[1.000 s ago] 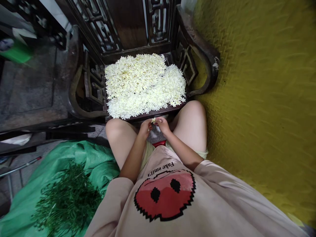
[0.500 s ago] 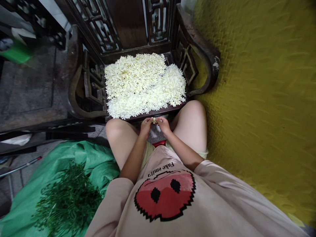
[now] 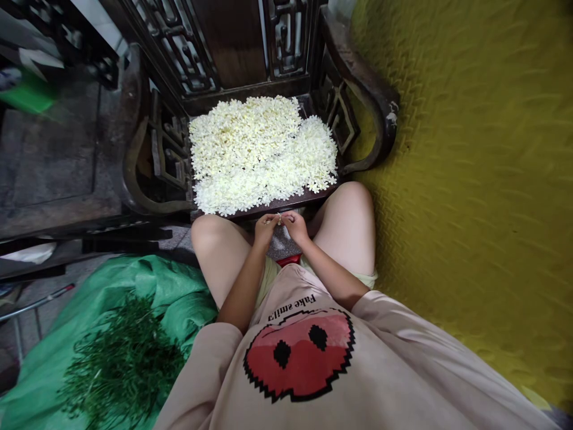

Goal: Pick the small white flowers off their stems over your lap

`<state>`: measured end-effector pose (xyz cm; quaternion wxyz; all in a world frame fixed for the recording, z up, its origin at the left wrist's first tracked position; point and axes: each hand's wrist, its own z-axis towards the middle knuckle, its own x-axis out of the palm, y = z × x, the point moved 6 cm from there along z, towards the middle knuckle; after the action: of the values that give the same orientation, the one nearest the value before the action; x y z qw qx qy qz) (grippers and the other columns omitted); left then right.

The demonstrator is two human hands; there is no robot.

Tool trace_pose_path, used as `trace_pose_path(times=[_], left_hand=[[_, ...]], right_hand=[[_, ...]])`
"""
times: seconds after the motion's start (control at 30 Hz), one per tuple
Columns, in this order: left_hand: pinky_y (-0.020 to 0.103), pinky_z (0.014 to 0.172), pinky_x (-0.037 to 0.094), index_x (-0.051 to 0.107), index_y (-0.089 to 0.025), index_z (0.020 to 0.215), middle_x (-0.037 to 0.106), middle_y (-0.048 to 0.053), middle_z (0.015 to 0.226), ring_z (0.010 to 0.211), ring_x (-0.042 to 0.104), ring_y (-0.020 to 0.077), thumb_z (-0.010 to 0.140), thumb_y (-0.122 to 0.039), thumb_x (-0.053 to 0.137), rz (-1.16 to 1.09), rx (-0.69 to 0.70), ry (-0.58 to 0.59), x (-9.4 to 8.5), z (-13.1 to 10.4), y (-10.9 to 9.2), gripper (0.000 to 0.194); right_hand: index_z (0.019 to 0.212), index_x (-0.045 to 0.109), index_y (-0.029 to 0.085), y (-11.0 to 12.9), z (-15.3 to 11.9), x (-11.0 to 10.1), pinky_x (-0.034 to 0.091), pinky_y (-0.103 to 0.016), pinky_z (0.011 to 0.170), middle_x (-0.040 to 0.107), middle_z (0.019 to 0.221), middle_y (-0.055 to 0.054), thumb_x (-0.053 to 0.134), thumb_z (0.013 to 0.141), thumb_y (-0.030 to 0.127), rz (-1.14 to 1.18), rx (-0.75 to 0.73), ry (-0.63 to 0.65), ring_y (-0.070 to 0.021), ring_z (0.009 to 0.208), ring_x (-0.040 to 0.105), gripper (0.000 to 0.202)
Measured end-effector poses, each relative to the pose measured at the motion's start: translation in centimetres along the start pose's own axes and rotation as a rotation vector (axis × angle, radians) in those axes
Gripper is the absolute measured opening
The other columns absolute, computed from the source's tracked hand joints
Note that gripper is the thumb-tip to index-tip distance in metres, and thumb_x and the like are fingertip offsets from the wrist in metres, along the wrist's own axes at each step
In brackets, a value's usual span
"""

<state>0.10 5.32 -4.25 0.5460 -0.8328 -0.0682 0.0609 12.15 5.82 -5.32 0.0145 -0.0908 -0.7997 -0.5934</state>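
Many small white flowers (image 3: 264, 155) lie spread over the seat of a dark carved wooden chair (image 3: 237, 45). Just before the seat's front edge, between my knees, both hands meet at the fingertips. My left hand (image 3: 265, 230) and my right hand (image 3: 295, 227) are closed, with a small white flower (image 3: 280, 220) pinched between them. Most of that flower is covered by the fingers.
A green plastic sack (image 3: 102, 280) with a heap of green stems (image 3: 125, 364) lies at the lower left. A dark wooden table (image 3: 58, 155) with a green box (image 3: 29, 92) stands at the left. A yellow textured surface (image 3: 474, 197) fills the right side.
The fingers have shifted slightly around the small flower, and less of it shows between them. Both arms and the spread flowers look the same.
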Motion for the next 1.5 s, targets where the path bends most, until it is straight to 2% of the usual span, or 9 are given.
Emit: trace_pose_path(times=[0.2,0.37,0.47,0.63,0.8,1.0,1.17,1.5], left_hand=[[0.023,0.056,0.033,0.066,-0.017,0.076,0.053,-0.002,0.059,0.055,0.043,0.01,0.067,-0.031,0.063,0.184,0.109,-0.003,-0.1,-0.2,-0.9,0.017],[0.025,0.061,0.036,0.069,-0.018,0.083,0.063,0.002,0.072,0.062,0.049,0.0124,0.071,-0.03,0.061,0.347,0.186,0.055,0.2,-0.7,-2.1,0.018],[0.024,0.063,0.037,0.069,-0.019,0.084,0.065,0.003,0.079,0.065,0.051,0.0129,0.071,-0.028,0.062,0.346,0.188,0.057,0.3,-0.9,-2.4,0.017],[0.023,0.059,0.035,0.069,-0.02,0.082,0.062,0.001,0.07,0.06,0.048,0.0124,0.067,-0.024,0.066,0.322,0.174,0.031,0.1,-1.0,-2.3,0.016],[0.023,0.06,0.035,0.068,-0.02,0.086,0.061,0.001,0.069,0.06,0.048,0.0122,0.072,-0.025,0.062,0.415,0.226,0.033,0.0,-1.1,-2.4,0.017],[0.025,0.066,0.038,0.068,-0.021,0.089,0.063,0.002,0.074,0.066,0.051,0.0142,0.073,-0.025,0.062,0.453,0.278,0.028,-0.2,-1.1,-2.4,0.018],[0.028,0.074,0.041,0.067,-0.02,0.089,0.067,0.006,0.089,0.079,0.056,0.0171,0.074,-0.023,0.062,0.467,0.302,0.041,0.1,-1.1,-2.6,0.016],[0.031,0.078,0.043,0.067,-0.02,0.09,0.066,0.008,0.097,0.09,0.058,0.0205,0.074,-0.023,0.062,0.49,0.318,0.065,0.2,-1.2,-2.7,0.018]], right_hand=[[0.07,0.056,0.019,0.1,0.0,-0.1,0.042,-0.026,0.061,0.058,0.06,0.002,0.058,0.064,0.032,0.016,0.008,-0.007,-0.0132,0.058,0.053,0.014],[0.069,0.057,0.019,0.3,-0.2,-0.4,0.041,-0.026,0.06,0.058,0.06,0.001,0.057,0.062,0.031,0.039,0.02,-0.047,-0.0135,0.059,0.053,0.014],[0.069,0.057,0.019,0.3,-0.3,-0.5,0.042,-0.026,0.062,0.059,0.061,0.001,0.056,0.062,0.03,0.057,0.033,-0.066,-0.0139,0.06,0.053,0.013],[0.069,0.056,0.019,0.3,-0.4,-0.5,0.042,-0.027,0.064,0.058,0.061,0.001,0.054,0.063,0.029,0.052,0.069,-0.081,-0.0141,0.061,0.053,0.012],[0.069,0.056,0.019,0.2,-0.4,-0.4,0.042,-0.026,0.063,0.057,0.06,0.002,0.055,0.063,0.029,0.059,0.073,-0.061,-0.0137,0.06,0.053,0.012],[0.069,0.056,0.019,0.3,-0.4,-0.3,0.041,-0.025,0.063,0.056,0.059,0.003,0.056,0.061,0.027,0.14,0.056,-0.039,-0.0131,0.059,0.053,0.011],[0.069,0.055,0.019,0.3,-0.5,-0.4,0.041,-0.026,0.064,0.056,0.06,0.003,0.053,0.062,0.027,0.09,0.075,-0.063,-0.0131,0.06,0.052,0.01],[0.068,0.055,0.02,0.5,-0.5,-0.6,0.042,-0.027,0.066,0.057,0.061,0.002,0.053,0.062,0.027,0.077,0.072,-0.083,-0.014,0.061,0.052,0.009]])
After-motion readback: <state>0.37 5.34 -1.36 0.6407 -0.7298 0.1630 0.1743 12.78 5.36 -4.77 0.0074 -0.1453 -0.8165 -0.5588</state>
